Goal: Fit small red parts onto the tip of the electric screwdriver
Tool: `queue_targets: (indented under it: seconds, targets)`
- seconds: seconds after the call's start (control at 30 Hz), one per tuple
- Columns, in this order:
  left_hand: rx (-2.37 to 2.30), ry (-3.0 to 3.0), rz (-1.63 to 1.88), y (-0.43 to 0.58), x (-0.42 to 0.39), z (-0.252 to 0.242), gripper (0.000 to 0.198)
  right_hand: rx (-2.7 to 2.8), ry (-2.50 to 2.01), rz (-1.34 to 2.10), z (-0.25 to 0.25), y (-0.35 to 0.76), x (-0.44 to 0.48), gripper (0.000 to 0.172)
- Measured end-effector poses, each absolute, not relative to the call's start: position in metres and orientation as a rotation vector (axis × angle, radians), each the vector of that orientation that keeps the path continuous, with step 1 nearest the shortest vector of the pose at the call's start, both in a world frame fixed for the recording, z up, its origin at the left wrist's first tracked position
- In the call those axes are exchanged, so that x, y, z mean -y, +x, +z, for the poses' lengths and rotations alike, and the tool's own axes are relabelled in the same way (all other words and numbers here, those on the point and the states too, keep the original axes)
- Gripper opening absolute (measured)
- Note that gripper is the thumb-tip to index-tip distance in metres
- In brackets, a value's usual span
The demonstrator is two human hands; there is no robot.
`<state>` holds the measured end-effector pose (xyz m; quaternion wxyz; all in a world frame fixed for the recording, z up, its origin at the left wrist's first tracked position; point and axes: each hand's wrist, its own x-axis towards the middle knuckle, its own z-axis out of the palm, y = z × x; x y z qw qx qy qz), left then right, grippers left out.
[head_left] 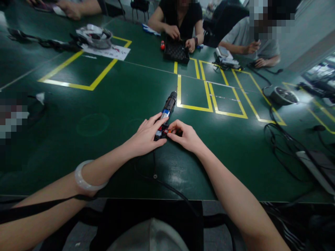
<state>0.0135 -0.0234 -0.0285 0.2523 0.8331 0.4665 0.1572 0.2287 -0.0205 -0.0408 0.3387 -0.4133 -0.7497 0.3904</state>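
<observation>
An electric screwdriver (170, 101) lies at a slant on the green table, its bit end pointing away from me. Its casing looks opened: a silver and blue motor body and small inner parts show. My left hand (145, 136) rests over its lower half, fingers across the top and thumb at the near end, holding it down. Close beside, my right hand (187, 136) pinches a small orange-red part (168, 131) at the tool's right side. Whether that part is attached to the tool is hidden by the fingers. A black cord (167, 185) runs from the near end toward me.
Yellow tape outlines (195, 107) mark the green table (125, 90). Across it, a person handles a black tray (176, 50); other people sit on both sides. Cables (274, 139) and a round metal object (284, 96) lie at right. A clear bowl (95, 37) stands far left.
</observation>
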Motion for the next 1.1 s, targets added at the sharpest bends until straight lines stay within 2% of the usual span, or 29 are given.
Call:
queue_targets:
  seconds: [0.23,0.4,0.93,1.1]
  targets:
    - [-1.249,2.252,0.432,0.0129,0.0236,-0.0271,0.080,1.989,-1.057,0.918,-0.0405,0.2273,0.0217,0.015]
    - [-1.241,2.240,0.448,0.0130,0.0234,-0.0272,0.080,2.074,-1.035,0.816,-0.0363,0.2265,0.0241,0.003]
    - [-1.221,2.244,0.467,0.0130,0.0240,-0.0288,0.079,2.054,-1.083,0.780,-0.0436,0.2226,0.0244,0.004]
    - [-1.219,2.264,0.468,0.0133,0.0227,-0.0291,0.076,2.050,-1.076,0.769,-0.0419,0.2210,0.0261,0.009]
